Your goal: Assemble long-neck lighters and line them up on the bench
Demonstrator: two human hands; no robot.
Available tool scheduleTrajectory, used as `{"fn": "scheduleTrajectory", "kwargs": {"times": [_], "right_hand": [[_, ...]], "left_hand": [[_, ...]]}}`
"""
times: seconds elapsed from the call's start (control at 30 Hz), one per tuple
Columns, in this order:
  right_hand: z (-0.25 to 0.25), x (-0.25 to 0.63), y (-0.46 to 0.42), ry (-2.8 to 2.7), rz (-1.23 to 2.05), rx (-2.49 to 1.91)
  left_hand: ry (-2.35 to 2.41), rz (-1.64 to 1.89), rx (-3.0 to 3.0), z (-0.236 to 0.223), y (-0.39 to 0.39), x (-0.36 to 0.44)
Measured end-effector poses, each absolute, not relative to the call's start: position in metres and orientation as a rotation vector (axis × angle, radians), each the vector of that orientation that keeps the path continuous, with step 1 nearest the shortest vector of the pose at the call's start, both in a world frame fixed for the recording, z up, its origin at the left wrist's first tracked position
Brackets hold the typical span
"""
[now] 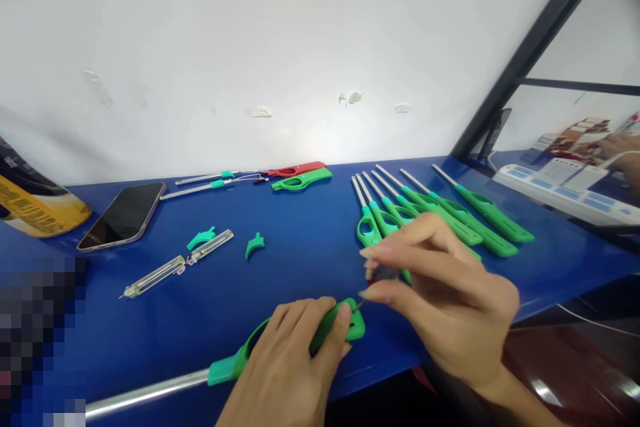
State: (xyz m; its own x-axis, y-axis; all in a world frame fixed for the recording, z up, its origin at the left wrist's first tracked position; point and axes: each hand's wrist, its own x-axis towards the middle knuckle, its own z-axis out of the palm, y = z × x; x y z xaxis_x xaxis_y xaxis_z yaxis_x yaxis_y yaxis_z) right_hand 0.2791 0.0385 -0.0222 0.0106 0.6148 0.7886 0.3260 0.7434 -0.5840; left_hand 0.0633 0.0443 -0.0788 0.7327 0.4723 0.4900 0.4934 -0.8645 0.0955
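Observation:
My left hand is wrapped over the handle of a green gas lighter, pressing it to the blue table; its long silver tube points left. In my right hand, thumb and fingers pinch a short dark screwdriver, mostly hidden by the fingers. Its thin tip meets the butt end of the lighter's handle. Beyond the left hand lie two clear fuel tubes and two teal triggers. Several finished-looking green lighters lie side by side behind my right hand.
Along the wall lie red and green handle shells beside metal tubes with wires. A phone and a yellow-black can stand at left. A power strip and a black frame are at right.

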Motion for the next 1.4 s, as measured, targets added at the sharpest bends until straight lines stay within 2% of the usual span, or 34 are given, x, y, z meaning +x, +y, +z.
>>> {"fn": "scheduleTrajectory", "kwargs": {"times": [0.07,0.23,0.4,0.57,0.8,1.0,1.2,1.4], "right_hand": [[-0.023,0.282,0.039,-1.616,0.228,-0.801],[-0.022,0.284,0.038,-1.746,0.434,-0.740],[-0.025,0.277,0.039,-1.637,0.282,-0.730],[-0.023,0.279,0.036,-1.734,0.409,-0.746],[-0.032,0.281,0.041,-1.589,0.209,-0.753],[-0.029,0.280,0.042,-1.704,0.432,-0.678],[-0.030,0.282,0.046,-1.625,0.278,-0.760],[-0.027,0.282,0.043,-1.671,0.440,-0.697]], "left_hand": [[-0.806,-0.792,-2.884,-0.078,0.043,0.063],[-0.821,-0.814,-2.885,-0.077,0.043,0.063],[-0.818,-0.795,-2.867,-0.077,0.044,0.063],[-0.824,-0.858,-2.856,-0.078,0.044,0.064],[-0.806,-0.816,-2.850,-0.078,0.044,0.064],[-0.795,-0.842,-2.835,-0.080,0.044,0.064],[-0.765,-0.822,-2.798,-0.083,0.044,0.061],[-0.721,-0.913,-2.739,-0.083,0.048,0.064]]}}
